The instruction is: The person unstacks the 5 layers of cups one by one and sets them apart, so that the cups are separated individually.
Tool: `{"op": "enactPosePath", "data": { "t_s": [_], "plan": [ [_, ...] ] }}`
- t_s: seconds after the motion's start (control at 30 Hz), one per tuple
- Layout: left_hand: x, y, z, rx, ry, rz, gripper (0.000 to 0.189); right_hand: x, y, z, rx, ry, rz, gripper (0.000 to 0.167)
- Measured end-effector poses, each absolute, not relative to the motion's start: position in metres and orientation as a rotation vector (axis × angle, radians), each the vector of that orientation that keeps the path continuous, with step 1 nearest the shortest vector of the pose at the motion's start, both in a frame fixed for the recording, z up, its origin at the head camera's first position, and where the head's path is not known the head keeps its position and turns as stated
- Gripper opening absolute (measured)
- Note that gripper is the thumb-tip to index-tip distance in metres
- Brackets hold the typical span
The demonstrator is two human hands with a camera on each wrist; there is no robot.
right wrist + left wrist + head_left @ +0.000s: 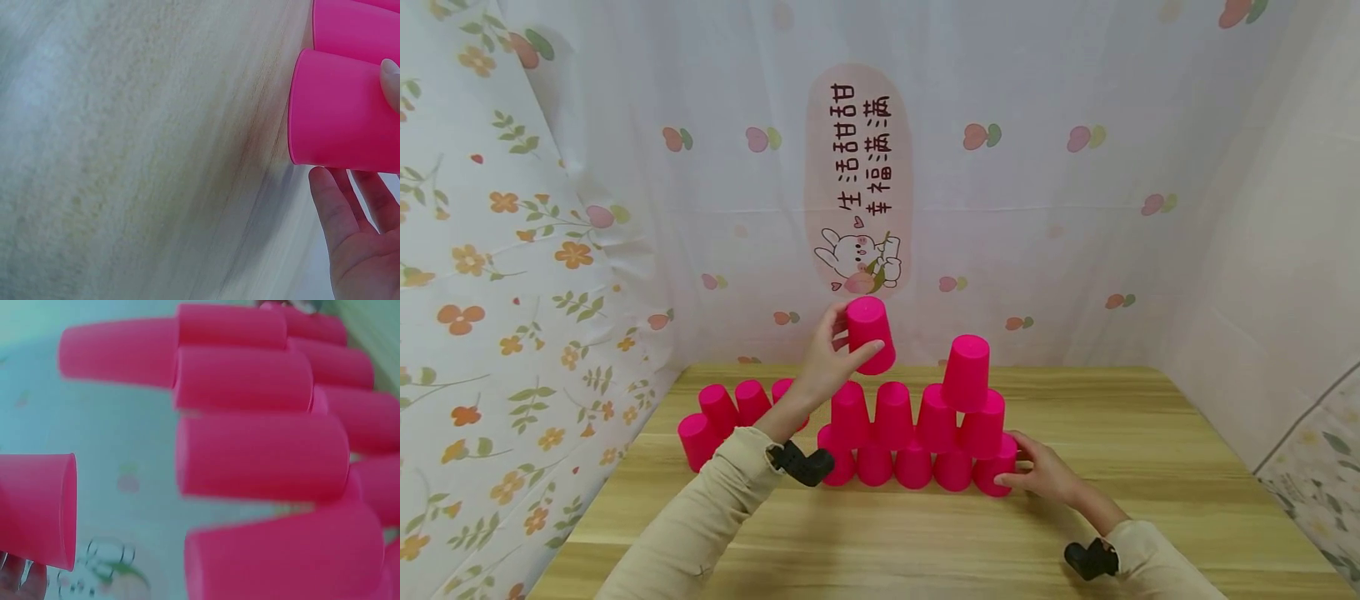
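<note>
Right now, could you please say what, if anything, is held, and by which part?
Left grip: the raised cup, by its sides. Right grip: the rightmost bottom cup, by its sides.

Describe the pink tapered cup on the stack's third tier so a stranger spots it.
On the wood-grain table stands a stepped stack of upside-down pink cups. At its right end, above two rows, is the top cup. The left hand holds another pink cup; this one rests alone on its tier.

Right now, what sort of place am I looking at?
Probably a small, screened-off space set up for tabletop activities, though what lies beyond isn't shown. Patterned curtains hang behind and beside a wooden table, where pink cups stand stacked.
</note>
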State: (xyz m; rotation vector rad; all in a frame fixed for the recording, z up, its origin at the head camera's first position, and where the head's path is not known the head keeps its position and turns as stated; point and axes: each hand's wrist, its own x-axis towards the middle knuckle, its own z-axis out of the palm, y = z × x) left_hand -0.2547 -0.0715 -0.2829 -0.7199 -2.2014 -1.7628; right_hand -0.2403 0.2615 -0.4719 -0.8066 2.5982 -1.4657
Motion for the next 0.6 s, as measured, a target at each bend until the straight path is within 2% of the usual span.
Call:
{"op": "enactPosePath", "data": {
  "t_s": [0.2, 0.6],
  "plan": [
    [-0.269, -0.113, -0.292, -0.605, -2.165, -1.657, 0.06, -0.241, 0.262, -0.471, -0.802, 2.6, -1.458, 0.057],
    [-0.26, -0.187, -0.318, -0.206, -2.14, -1.605, 0.059, -0.24, 0.262, -0.471, -0.803, 2.595, -1.459, 0.058]
  ]
}}
